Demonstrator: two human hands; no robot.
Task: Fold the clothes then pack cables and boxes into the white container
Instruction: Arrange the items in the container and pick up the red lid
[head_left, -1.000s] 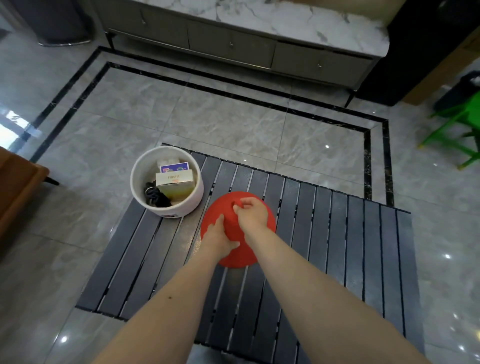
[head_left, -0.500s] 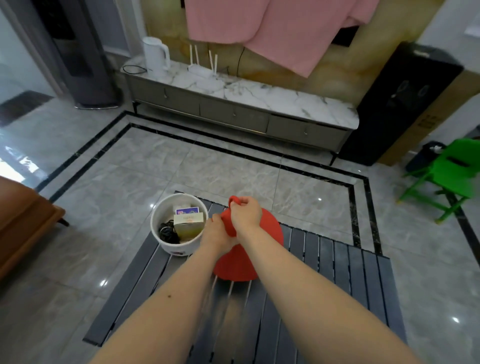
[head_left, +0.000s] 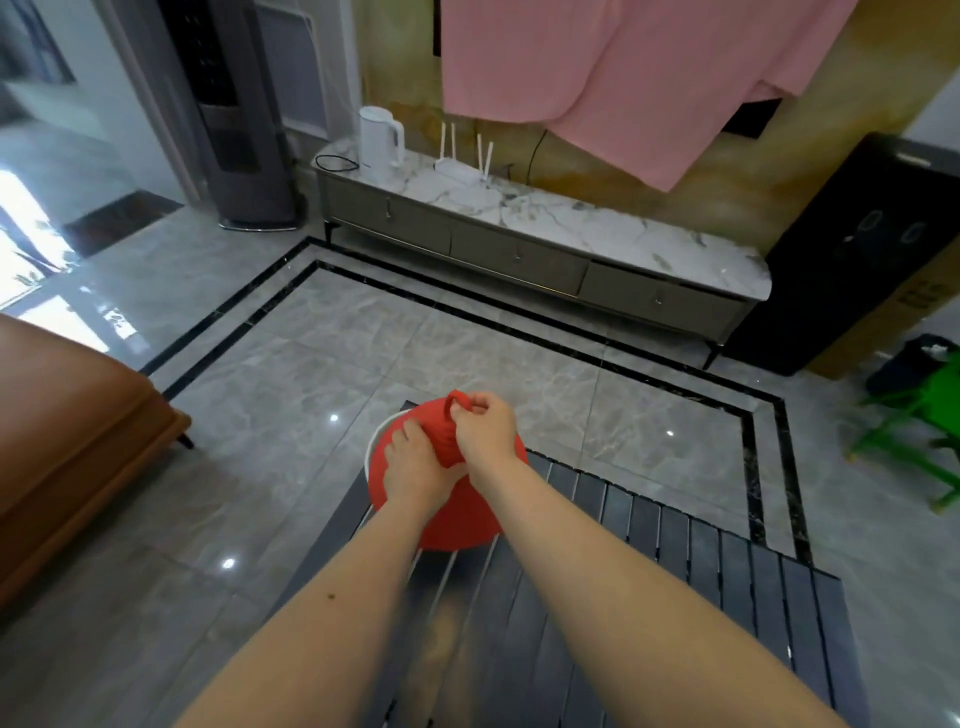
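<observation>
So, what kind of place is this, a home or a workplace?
Most likely a home, probably a living room. A low marble-topped cabinet stands by the wall with a white kettle on it, pink cloth hangs above, and a brown sofa stands on the tiled floor.

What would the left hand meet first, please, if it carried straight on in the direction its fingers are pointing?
The left hand already rests on the red lid. Going on forward, it would probably just slide up the lid toward its handle loop, which the right hand pinches; depth is unclear.
</observation>
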